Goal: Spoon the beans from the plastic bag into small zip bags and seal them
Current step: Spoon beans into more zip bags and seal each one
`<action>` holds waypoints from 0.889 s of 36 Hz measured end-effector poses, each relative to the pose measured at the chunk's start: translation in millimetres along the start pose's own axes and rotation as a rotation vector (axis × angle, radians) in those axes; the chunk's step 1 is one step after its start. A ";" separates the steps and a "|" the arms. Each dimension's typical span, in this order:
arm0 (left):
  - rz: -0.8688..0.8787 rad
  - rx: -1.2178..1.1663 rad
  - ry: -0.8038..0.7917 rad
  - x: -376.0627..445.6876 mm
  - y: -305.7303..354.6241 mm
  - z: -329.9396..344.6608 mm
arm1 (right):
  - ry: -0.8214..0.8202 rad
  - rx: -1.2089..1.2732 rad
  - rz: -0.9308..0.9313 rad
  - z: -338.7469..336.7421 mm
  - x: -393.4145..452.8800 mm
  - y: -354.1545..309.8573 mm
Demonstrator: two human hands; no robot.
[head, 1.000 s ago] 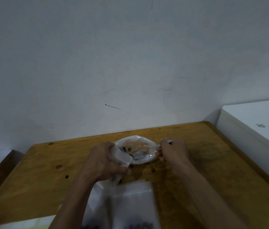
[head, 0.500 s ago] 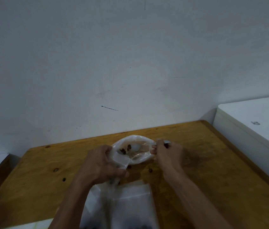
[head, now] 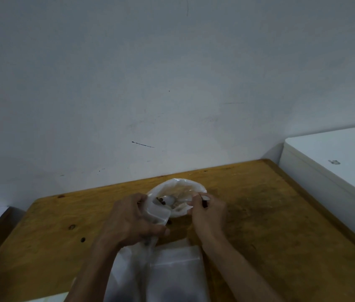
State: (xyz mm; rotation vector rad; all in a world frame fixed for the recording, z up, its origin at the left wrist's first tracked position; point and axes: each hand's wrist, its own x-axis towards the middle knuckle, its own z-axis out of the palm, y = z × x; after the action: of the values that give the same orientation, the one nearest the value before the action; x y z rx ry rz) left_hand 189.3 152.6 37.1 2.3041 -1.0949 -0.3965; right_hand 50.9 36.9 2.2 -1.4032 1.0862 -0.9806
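Hands: 2. Left grip [head: 133,221] closed on 1 small zip bag [head: 158,214]; right grip [head: 209,209] pinching 1 spoon [head: 170,200] in 1 plastic bag [head: 178,186].

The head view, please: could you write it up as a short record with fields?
surface: wooden table against a pale wall
left hand: grips a small zip bag, mouth open
right hand: holds a spoon by its handle
spoon bowl: inside the open plastic bag
beans: a few beside the spoon bowl
near edge: more clear bags lying flat
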 end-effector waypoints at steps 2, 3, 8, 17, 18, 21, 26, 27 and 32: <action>0.000 -0.006 -0.005 0.9 -1.4 0.6 | 0.005 0.035 0.081 0.2 0.5 -2.1; 0.000 -0.014 -0.005 1.5 -2.2 1.1 | 0.007 0.037 0.090 0.2 0.1 -2.6; -0.006 -0.041 -0.013 2.4 -6.4 3.1 | -0.007 -0.128 -0.203 0.0 -4.7 2.3; -0.015 -0.061 0.003 3.1 -5.2 7.1 | -0.081 0.059 0.081 2.7 -14.8 0.9; -0.014 -0.065 0.003 3.0 -5.1 7.4 | -0.083 0.080 0.113 2.3 -14.9 -0.9; -0.009 -0.086 0.007 3.2 -5.1 7.3 | -0.099 0.138 0.203 1.7 -13.2 -4.6; -0.015 -0.113 -0.009 4.6 -9.0 5.8 | -0.076 0.229 0.321 -0.5 -8.1 -8.1; -0.017 -0.117 -0.012 4.7 -9.4 5.3 | -0.065 0.223 0.315 -1.3 -7.5 -8.4; -0.015 -0.150 -0.014 5.2 -12.3 3.8 | -0.034 0.244 0.267 -9.5 -1.7 -10.4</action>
State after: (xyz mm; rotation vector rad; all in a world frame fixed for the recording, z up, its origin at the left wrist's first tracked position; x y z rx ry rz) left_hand 198.4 153.5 26.6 2.1818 -1.0201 -0.4847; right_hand 42.3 36.4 13.6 -1.0441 1.0582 -0.8597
